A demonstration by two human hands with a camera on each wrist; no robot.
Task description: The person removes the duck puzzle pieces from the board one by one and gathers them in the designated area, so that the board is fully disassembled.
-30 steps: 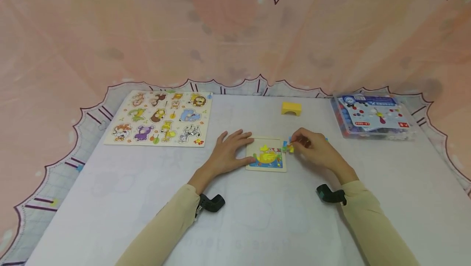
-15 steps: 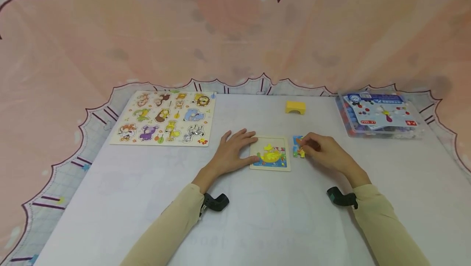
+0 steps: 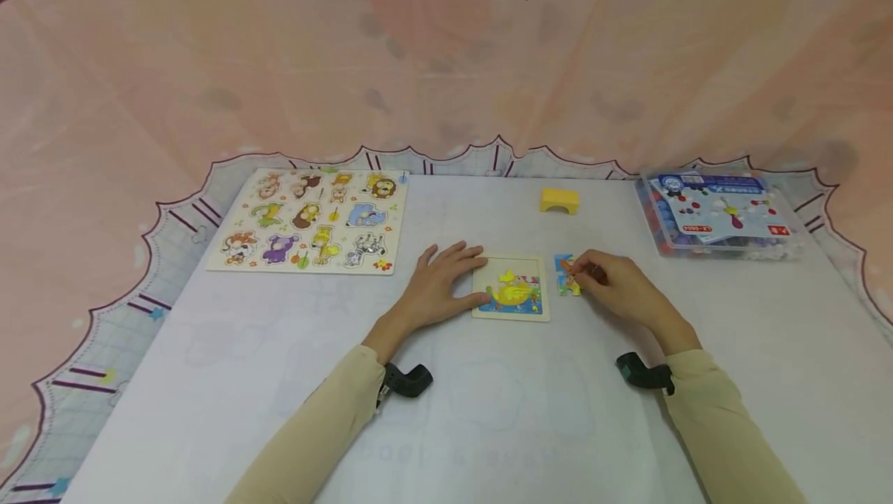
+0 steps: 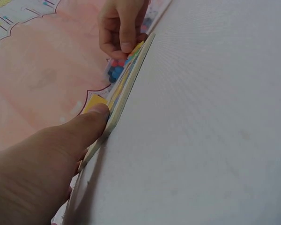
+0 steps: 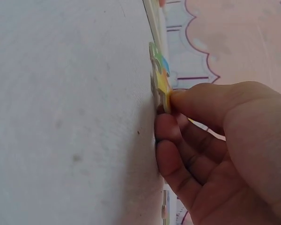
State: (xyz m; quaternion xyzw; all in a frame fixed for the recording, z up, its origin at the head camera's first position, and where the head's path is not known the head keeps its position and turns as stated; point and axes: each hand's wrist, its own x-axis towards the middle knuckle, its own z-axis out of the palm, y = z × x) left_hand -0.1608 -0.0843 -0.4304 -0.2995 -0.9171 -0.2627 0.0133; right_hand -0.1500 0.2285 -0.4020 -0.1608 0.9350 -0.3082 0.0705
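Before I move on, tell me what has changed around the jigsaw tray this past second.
The right hand, still pinching, has moved the jigsaw pieces rightward, from the jigsaw tray's right edge to clear of it. The left hand stays at the tray's left edge; the yellow arch block, animal puzzle board and plastic box stayed put.

Box label [image 3: 725, 209] with lettering too small to read, faint tabletop letters [image 3: 458, 453] (illegible too)
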